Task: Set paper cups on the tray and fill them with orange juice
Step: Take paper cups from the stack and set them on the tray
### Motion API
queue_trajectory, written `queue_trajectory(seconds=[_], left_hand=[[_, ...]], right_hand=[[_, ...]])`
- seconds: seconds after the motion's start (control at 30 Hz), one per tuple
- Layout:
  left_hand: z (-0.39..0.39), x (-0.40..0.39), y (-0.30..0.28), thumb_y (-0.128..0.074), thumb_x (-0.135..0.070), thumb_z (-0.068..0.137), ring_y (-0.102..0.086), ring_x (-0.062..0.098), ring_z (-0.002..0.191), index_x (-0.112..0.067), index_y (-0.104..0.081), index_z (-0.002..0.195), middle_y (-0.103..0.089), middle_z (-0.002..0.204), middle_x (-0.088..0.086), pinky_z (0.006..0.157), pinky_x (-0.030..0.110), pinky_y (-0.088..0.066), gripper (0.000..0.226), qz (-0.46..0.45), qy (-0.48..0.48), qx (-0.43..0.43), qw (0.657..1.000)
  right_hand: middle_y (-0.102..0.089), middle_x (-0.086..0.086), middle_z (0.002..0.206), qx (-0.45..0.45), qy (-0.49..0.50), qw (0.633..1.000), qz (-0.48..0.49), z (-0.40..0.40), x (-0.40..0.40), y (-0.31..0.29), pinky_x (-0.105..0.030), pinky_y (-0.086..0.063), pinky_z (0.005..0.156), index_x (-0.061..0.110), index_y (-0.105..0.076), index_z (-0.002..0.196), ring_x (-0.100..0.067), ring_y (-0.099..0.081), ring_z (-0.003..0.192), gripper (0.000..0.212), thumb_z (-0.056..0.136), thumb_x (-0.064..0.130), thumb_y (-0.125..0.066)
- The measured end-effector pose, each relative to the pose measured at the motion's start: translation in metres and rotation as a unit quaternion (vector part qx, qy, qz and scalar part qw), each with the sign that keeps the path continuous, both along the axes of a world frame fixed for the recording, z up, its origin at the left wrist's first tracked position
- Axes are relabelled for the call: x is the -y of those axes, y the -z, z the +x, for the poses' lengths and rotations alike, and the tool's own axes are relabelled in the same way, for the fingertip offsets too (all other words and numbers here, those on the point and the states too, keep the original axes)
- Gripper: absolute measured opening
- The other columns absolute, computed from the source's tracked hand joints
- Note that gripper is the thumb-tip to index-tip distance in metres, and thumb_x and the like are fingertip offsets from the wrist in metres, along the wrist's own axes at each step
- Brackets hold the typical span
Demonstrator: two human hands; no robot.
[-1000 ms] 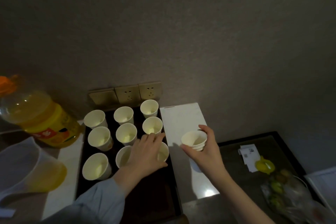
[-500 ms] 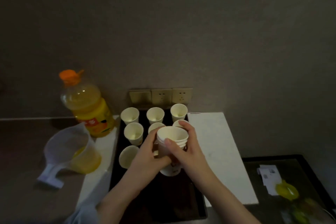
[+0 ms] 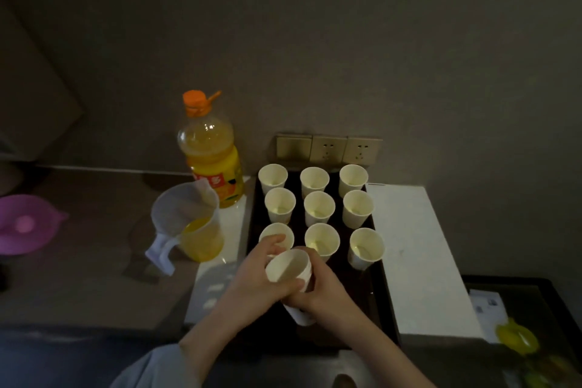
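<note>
Several white paper cups (image 3: 318, 208) stand upright in three rows on a dark tray (image 3: 382, 290). Over the tray's near half, both hands hold a short stack of nested cups (image 3: 289, 266). My left hand (image 3: 256, 277) grips the top cup of the stack from the left. My right hand (image 3: 324, 291) grips the lower part of the stack from the right. An orange juice bottle (image 3: 211, 153) with an orange cap stands left of the tray. A clear jug (image 3: 189, 220) with juice in its bottom sits in front of the bottle.
A white board (image 3: 415, 249) lies right of the tray. Wall sockets (image 3: 329, 148) sit behind the cups. A pink bowl (image 3: 25, 224) is at the far left. A dark glass table (image 3: 519, 321) with paper and a yellow object (image 3: 516, 339) is at the lower right.
The view has swung left and down. My right hand brought the cup stack over the tray's near part, and my left hand left the standing cups and took hold of the stack's top cup.
</note>
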State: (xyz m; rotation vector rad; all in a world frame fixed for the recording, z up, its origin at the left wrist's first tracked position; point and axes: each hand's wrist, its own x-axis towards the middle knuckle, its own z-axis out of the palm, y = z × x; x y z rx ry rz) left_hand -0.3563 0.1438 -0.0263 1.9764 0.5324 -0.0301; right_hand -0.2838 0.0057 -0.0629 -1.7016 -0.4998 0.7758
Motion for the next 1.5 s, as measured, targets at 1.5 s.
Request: queue_trajectory(seconds=[1.5], left_hand=[[0.04, 0.039, 0.022, -0.069, -0.05, 0.06, -0.05, 0.013, 0.097, -0.037, -0.038, 0.113, -0.042, 0.108, -0.01, 0.081, 0.039, -0.052, 0.063, 0.207, 0.253, -0.005, 0.945]], right_hand=[[-0.056, 0.023, 0.119, 0.236, 0.059, 0.963, -0.12, -0.003, 0.057, 0.031, -0.044, -0.049, 0.092, 0.038, -0.033, 0.136, -0.005, -0.056, 0.112, 0.091, 0.055, 0.033, -0.074]])
